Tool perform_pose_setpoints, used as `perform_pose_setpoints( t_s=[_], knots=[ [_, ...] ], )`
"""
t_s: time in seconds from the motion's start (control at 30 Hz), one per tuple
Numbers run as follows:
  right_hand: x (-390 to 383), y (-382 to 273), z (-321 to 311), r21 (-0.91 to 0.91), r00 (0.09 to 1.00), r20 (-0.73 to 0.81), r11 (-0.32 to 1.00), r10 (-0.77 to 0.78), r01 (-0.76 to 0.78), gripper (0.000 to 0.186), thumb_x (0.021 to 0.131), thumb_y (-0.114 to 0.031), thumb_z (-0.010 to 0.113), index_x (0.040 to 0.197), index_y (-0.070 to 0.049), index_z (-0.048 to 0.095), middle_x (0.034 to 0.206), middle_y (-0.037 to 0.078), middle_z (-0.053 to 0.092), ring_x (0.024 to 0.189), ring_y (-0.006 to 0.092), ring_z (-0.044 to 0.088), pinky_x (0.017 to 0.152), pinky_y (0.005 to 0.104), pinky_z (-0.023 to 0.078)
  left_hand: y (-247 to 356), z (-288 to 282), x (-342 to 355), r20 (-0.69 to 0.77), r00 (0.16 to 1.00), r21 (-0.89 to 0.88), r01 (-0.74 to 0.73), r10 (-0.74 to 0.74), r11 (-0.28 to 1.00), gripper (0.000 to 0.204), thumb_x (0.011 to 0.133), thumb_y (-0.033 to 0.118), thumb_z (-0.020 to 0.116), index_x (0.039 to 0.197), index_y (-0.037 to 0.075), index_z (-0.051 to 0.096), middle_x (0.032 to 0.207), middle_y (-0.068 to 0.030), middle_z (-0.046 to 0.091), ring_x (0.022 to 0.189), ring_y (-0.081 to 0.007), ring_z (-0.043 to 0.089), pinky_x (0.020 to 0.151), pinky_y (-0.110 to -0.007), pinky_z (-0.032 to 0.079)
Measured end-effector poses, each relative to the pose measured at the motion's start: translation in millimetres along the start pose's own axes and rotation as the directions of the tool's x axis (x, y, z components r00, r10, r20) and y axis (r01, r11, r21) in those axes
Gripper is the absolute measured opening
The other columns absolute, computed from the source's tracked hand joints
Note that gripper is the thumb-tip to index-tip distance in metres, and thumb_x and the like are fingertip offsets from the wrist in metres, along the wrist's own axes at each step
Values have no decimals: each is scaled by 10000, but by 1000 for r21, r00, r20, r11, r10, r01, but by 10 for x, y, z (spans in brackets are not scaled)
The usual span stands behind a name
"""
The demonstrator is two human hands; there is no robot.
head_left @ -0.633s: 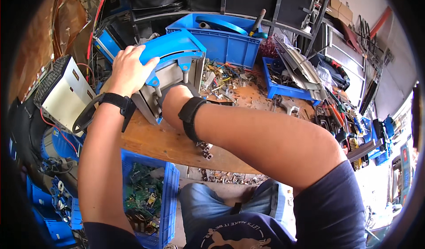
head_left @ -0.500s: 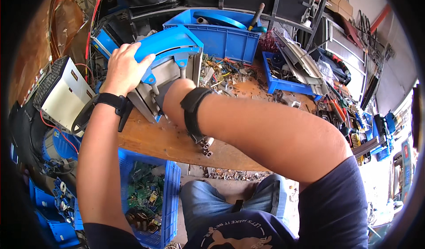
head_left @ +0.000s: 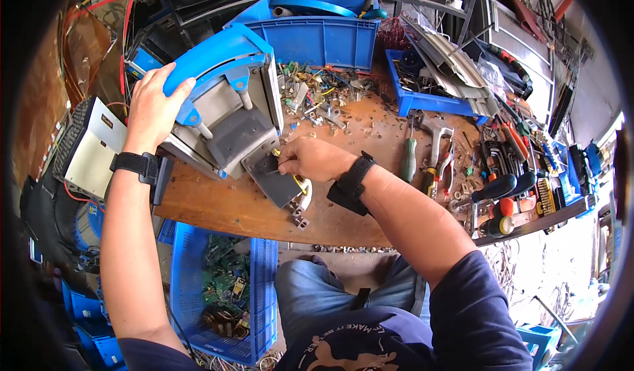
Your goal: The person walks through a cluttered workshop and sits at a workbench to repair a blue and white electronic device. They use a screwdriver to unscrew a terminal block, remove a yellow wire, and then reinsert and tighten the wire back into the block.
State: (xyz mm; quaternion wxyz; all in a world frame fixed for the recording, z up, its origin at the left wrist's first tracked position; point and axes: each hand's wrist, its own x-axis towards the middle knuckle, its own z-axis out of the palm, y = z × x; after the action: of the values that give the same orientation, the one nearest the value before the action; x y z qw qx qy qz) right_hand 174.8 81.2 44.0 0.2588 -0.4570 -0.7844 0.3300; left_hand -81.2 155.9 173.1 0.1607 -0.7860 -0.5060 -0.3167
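A bulky device with a curved blue top cover (head_left: 218, 57) and grey metal sides leans on the wooden bench. My left hand (head_left: 150, 107) lies over the cover's left end, fingers spread and pressing on it. Two short metal posts join blue brackets to a dark grey metal box (head_left: 241, 133) underneath. From that box a dark grey plate (head_left: 276, 181) sticks out toward me. My right hand (head_left: 314, 160) is closed in a pinch just above the plate's right side. A yellow wire (head_left: 298, 185) shows on both sides of its fingertips, which are partly hidden.
Hand tools, including a green-handled screwdriver (head_left: 409, 160) and a hammer (head_left: 436, 136), lie to the right. Scrap bits (head_left: 323, 100) spread behind. A blue bin (head_left: 317, 41) stands at the back, and a blue crate (head_left: 264, 292) with circuit boards sits below the bench edge.
My right hand has drawn back from under the device toward the right, baring the dark plate and yellow wire. My left hand stays on the blue cover. The view has shifted slightly.
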Motion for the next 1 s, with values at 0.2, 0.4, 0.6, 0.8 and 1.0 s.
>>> perform_pose_setpoints(
  t_s=[0.2, 0.4, 0.6, 0.8, 1.0],
  knots=[
    [135, 120, 114, -85, 992, -41, 989, -121, 117, 143, 785, -170, 599, 852, -85, 692, 840, 118, 676, 835, 296, 637, 739, 392, 494, 59, -39, 4, 37, 999, -25, 28, -27, 999, 536, 832, 371, 628, 1212, 0, 554, 1191, -166, 560, 1127, -320, 500, 975, -390, 383],
    [182, 184, 193, -135, 985, -86, 981, -151, 139, 141, 778, -188, 606, 854, -111, 696, 854, 115, 676, 856, 300, 636, 758, 399, 495, 30, -44, -2, 49, 998, -26, 41, -39, 999, 551, 835, 375, 624, 1221, -10, 543, 1214, -173, 547, 1154, -315, 488, 996, -383, 368],
    [216, 247, 204, -88, 972, -102, 975, -211, 203, 138, 769, -188, 616, 847, -107, 696, 855, 119, 675, 855, 305, 634, 768, 397, 493, 26, -28, 9, 52, 998, -23, 39, -37, 999, 555, 836, 378, 623, 1224, -10, 540, 1214, -171, 546, 1154, -313, 487, 996, -380, 368],
    [206, 242, 221, -94, 967, -133, 974, -217, 206, 138, 762, -178, 619, 837, -91, 695, 863, 125, 671, 863, 309, 628, 774, 397, 489, 1, -24, 7, 53, 998, -16, 21, -20, 1000, 525, 858, 362, 601, 1239, 6, 532, 1203, -156, 546, 1145, -291, 495, 983, -364, 367],
    [184, 229, 193, -99, 959, -149, 969, -240, 227, 147, 765, -183, 625, 839, -75, 692, 864, 128, 664, 863, 310, 620, 781, 399, 483, 10, -27, 2, 57, 998, -4, 28, -28, 1000, 527, 858, 362, 603, 1243, 9, 530, 1201, -152, 546, 1140, -291, 497, 981, -364, 369]
  ],
)
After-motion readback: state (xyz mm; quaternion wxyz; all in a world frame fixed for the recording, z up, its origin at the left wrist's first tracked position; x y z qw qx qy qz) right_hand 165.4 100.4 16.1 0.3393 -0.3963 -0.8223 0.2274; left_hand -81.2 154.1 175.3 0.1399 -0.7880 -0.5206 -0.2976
